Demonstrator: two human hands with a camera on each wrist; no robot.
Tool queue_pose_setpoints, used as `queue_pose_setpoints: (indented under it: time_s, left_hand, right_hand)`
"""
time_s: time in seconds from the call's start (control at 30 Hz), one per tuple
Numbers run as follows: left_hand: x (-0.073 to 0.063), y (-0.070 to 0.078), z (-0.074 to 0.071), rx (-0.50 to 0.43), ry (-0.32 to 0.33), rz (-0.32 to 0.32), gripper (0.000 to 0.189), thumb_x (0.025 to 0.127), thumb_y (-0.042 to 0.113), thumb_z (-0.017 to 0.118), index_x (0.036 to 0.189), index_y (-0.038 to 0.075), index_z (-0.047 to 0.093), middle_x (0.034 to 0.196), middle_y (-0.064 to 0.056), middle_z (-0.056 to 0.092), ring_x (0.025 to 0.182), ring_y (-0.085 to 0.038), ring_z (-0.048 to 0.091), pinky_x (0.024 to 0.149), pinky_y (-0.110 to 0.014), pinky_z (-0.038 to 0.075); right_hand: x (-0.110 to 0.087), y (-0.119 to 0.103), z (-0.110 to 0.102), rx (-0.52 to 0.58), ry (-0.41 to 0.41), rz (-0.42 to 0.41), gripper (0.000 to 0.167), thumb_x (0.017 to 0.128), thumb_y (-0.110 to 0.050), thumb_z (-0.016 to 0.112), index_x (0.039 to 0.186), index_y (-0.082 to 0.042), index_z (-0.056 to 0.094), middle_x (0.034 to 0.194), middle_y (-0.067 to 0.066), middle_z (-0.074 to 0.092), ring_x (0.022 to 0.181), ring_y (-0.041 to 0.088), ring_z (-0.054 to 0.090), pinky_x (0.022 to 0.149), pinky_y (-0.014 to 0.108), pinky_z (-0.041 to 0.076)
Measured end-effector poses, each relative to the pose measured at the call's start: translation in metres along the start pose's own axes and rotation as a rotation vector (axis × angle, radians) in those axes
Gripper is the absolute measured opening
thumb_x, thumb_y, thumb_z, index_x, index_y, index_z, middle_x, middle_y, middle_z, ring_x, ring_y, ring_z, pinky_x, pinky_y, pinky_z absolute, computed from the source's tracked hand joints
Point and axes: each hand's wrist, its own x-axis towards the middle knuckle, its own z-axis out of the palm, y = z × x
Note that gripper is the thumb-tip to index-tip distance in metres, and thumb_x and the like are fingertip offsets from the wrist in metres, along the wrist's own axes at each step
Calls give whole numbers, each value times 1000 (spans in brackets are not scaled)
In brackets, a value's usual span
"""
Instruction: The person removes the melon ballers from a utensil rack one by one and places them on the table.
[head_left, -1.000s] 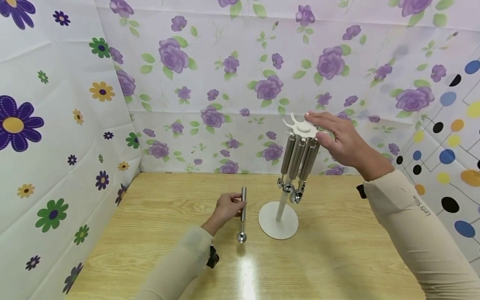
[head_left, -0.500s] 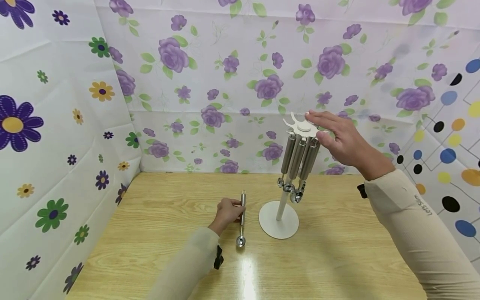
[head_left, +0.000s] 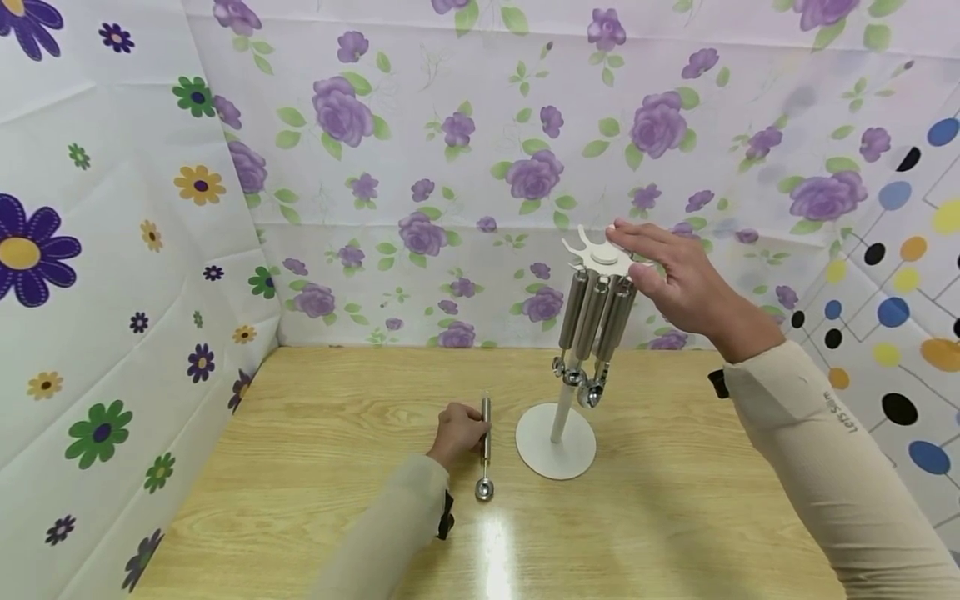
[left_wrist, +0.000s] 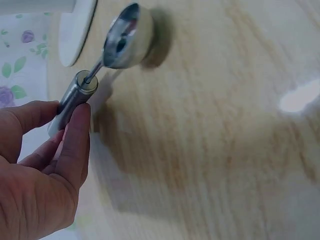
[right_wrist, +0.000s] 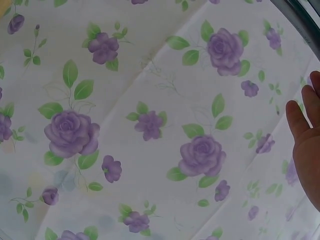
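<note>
My left hand (head_left: pixel 456 433) pinches the handle of a steel melon baller (head_left: pixel 484 489) between thumb and fingers, low over the table and left of the stand. In the left wrist view the deep round bowl (left_wrist: pixel 142 40) points away from the fingers on a thin neck. A white rack stand (head_left: pixel 536 450) rises at centre right, with hooked arms around its top. Several similar steel tools (head_left: pixel 592 321) hang from it by their handles, bowls down. My right hand (head_left: pixel 682 279) rests on the right side of the top, fingers straight, thumb at the edge.
The wooden table (head_left: pixel 315 433) meets a hanging cloth with purple flowers (head_left: pixel 420 233) at the back. Patterned cloths also stand at the left (head_left: pixel 127 333) and right (head_left: pixel 892 312). Light glares off the table's front.
My left hand has moved slightly toward me with the melon baller, lowering it in the head view. The right hand stays on the stand's top.
</note>
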Motion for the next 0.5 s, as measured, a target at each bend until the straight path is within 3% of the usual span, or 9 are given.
queue_pose_setpoints:
  time_s: [0.37,0.5]
  left_hand:
    - [4,-8,5,132,42,39,12,89,5,73,93,-6,73,74,-11,69,59,-16,67,53,-27,55]
    - [4,-2,2,178,44,26,22,90,13,74,102,-5,72,86,-14,70,69,-18,65,59,-29,54]
  right_hand:
    - [-1,1,2,20,10,6,84,101,-67,30,140,3,54,144,25,50,131,43,48,102,65,37]
    - [-2,0,-2,7,-27,35,78,103,-62,31,142,3,52,146,24,48,134,42,44,106,63,35]
